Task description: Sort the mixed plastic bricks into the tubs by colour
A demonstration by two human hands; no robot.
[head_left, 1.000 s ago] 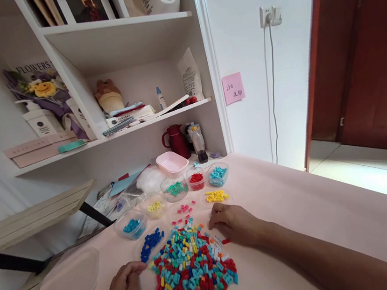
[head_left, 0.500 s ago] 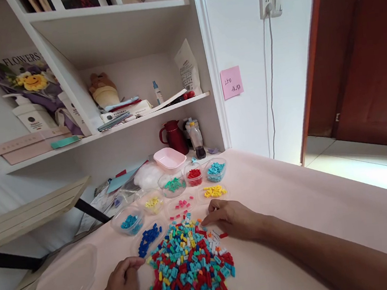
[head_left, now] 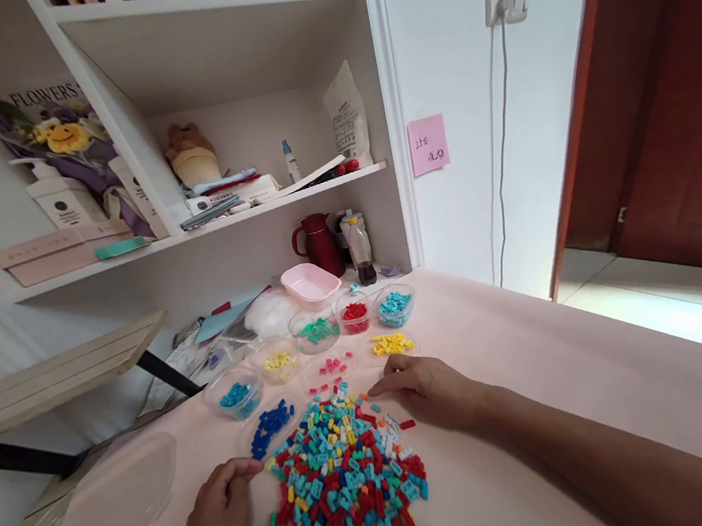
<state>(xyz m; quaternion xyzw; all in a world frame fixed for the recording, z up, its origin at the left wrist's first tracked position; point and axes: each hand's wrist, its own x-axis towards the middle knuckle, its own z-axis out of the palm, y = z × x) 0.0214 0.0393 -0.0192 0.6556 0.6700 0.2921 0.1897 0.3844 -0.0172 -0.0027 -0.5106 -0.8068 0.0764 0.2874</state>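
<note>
A heap of small mixed toy building bricks (head_left: 346,485) lies on the pink-covered table between my hands. My left hand (head_left: 219,518) rests at its left edge, fingers curled, thumb and index fingertip together beside a pale yellow brick (head_left: 269,463). Whether anything is pinched there is hidden. At the top right of the heap is my right hand (head_left: 430,385), palm down, its index finger stretched out beside an orange brick (head_left: 363,396). A light blue brick (head_left: 376,408) shows just below that finger. Dark blue bricks (head_left: 272,426) lie in a shallow clear tray near the left hand.
Behind the heap stand clear containers of sorted bricks: blue (head_left: 237,399), pale yellow (head_left: 277,363), pink (head_left: 331,365), green (head_left: 317,330), red (head_left: 355,317), light blue (head_left: 395,307) and yellow (head_left: 392,344). Farther back are a pink basin (head_left: 311,283), bottle (head_left: 361,253) and red jug (head_left: 321,245).
The view has shifted slightly. My right index finger has drawn back a little, and a light blue brick now shows below it. My left hand stays at the heap's left edge.
</note>
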